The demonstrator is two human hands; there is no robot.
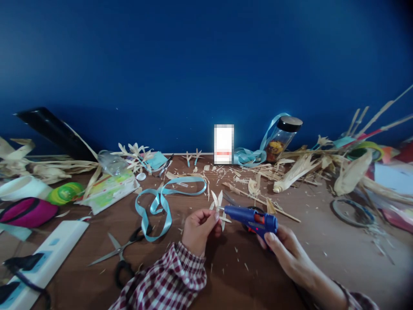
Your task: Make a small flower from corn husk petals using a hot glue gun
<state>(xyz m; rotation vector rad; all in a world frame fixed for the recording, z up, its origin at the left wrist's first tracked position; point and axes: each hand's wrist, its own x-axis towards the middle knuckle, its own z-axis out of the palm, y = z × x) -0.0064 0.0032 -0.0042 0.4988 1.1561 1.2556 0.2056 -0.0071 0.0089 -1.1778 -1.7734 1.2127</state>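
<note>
My left hand (200,228) pinches a small flower of pale dried husk petals (218,199) between thumb and fingers. Around the handle of a blue hot glue gun (250,216) my right hand (284,252) is closed, with the handle mostly hidden by the palm. The gun's metal nozzle points left and reaches the flower's middle; whether it touches, I cannot tell. Behind my left hand lies a looped light-blue ribbon (167,215). An opened pair of scissors (120,252) rests to the left of my checked sleeve.
A white power strip (53,254) with black plugs lies at the near left. Husk flowers (137,153) sit at the back left. A tilted jar with a black lid (284,137) leans by the blue wall. Corn husks (295,170) and scraps lie at the back right, near a tape roll (353,212).
</note>
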